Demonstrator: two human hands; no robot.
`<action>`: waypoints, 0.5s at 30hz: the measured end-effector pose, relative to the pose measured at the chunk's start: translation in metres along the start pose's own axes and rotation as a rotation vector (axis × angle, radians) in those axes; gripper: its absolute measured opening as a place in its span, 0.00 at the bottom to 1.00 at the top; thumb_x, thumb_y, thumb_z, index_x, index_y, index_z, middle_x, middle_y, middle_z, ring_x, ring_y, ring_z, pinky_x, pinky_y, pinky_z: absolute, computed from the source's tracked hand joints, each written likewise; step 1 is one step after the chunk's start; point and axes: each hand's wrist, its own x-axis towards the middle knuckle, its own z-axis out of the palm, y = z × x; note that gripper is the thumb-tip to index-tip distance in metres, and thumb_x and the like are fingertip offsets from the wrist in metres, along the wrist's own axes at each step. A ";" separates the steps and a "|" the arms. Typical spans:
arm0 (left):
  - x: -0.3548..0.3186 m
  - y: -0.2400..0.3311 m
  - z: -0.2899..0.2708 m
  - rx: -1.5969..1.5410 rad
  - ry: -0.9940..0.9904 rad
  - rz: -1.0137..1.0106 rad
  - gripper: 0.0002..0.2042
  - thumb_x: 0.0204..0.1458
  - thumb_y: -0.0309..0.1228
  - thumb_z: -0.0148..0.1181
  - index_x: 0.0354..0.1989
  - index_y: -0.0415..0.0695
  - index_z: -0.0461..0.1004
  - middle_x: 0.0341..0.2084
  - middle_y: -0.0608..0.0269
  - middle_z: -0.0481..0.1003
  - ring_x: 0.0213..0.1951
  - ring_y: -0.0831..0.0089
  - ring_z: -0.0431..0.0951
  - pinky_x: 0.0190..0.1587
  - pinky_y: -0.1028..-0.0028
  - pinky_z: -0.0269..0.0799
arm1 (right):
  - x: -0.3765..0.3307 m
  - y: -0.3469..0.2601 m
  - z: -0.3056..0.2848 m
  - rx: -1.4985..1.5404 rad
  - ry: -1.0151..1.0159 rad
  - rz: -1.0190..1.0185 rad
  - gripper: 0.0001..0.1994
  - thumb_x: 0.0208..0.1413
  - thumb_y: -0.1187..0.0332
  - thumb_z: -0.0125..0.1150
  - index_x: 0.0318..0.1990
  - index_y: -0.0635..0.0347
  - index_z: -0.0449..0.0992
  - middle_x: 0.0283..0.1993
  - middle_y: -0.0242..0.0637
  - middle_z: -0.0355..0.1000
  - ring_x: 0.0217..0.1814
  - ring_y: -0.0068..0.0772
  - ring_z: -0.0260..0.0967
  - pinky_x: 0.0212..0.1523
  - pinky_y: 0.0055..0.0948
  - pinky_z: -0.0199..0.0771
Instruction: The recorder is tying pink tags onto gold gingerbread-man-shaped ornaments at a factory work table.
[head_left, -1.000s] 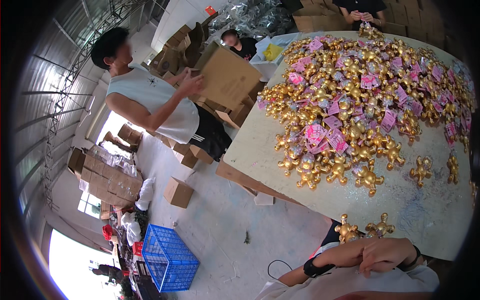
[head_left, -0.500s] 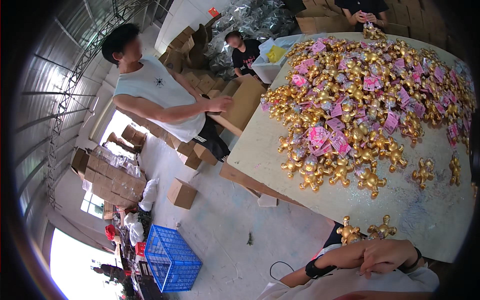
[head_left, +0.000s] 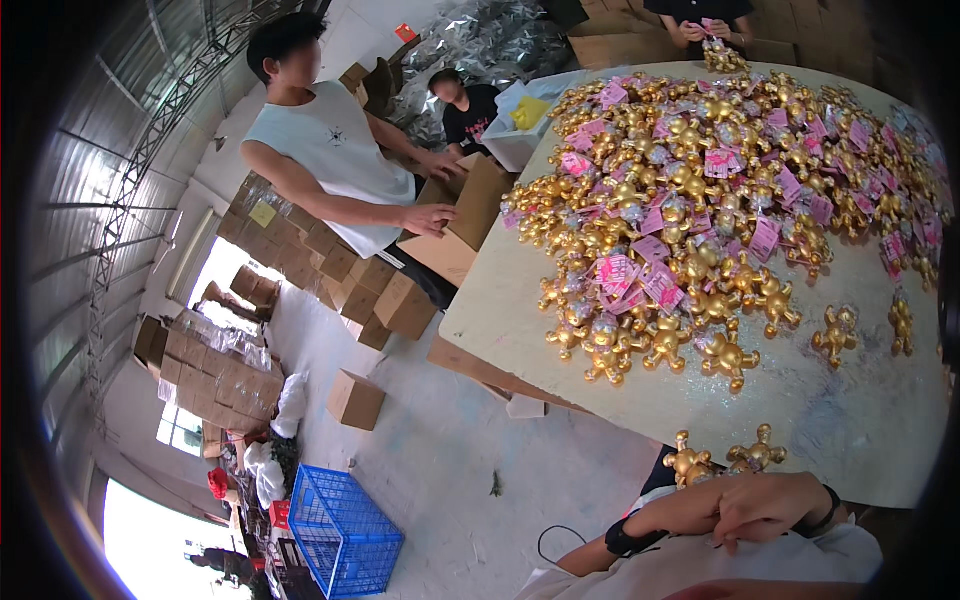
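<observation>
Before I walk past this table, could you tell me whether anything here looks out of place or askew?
Mostly tidy. Two gold bear figures sit at the very edge of the table, apart from the big pile, just above the person's hands. A small cardboard box lies alone on the floor beside a blue crate.

Head-worn fisheye looks steeply down and leftward over a table point(head_left: 560, 330) edge, warehouse floor point(head_left: 440, 470) far below.

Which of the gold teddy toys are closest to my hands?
The two gold figures at the table's near edge, just above your hands. They sit apart from the big heap, which lies farther up the table.
</observation>
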 end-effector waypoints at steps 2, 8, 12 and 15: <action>-0.001 0.005 -0.001 0.016 0.049 -0.041 0.18 0.53 0.36 0.52 0.50 0.43 0.68 0.50 0.56 0.68 0.54 0.67 0.66 0.55 0.71 0.61 | -0.001 0.000 -0.001 0.004 0.005 0.003 0.08 0.54 0.76 0.51 0.42 0.56 0.70 0.31 0.28 0.73 0.33 0.33 0.70 0.33 0.28 0.66; 0.000 0.018 -0.005 0.176 0.053 0.029 0.19 0.50 0.36 0.55 0.49 0.41 0.67 0.50 0.53 0.68 0.54 0.62 0.66 0.55 0.69 0.62 | -0.002 -0.002 -0.002 0.046 -0.010 0.027 0.10 0.53 0.76 0.52 0.43 0.56 0.70 0.31 0.27 0.73 0.33 0.31 0.70 0.33 0.29 0.66; 0.001 0.017 -0.006 0.082 0.106 0.120 0.21 0.47 0.34 0.57 0.49 0.39 0.67 0.50 0.51 0.68 0.54 0.59 0.66 0.55 0.67 0.61 | 0.001 -0.002 -0.003 0.014 -0.001 0.043 0.11 0.53 0.77 0.52 0.44 0.55 0.71 0.31 0.27 0.73 0.33 0.31 0.70 0.33 0.28 0.66; 0.001 0.015 -0.007 0.016 0.042 0.060 0.21 0.46 0.33 0.58 0.49 0.39 0.67 0.51 0.51 0.67 0.54 0.58 0.65 0.54 0.66 0.62 | -0.001 -0.006 -0.005 -0.003 0.012 -0.012 0.07 0.56 0.78 0.49 0.41 0.64 0.71 0.30 0.36 0.73 0.30 0.33 0.70 0.31 0.27 0.68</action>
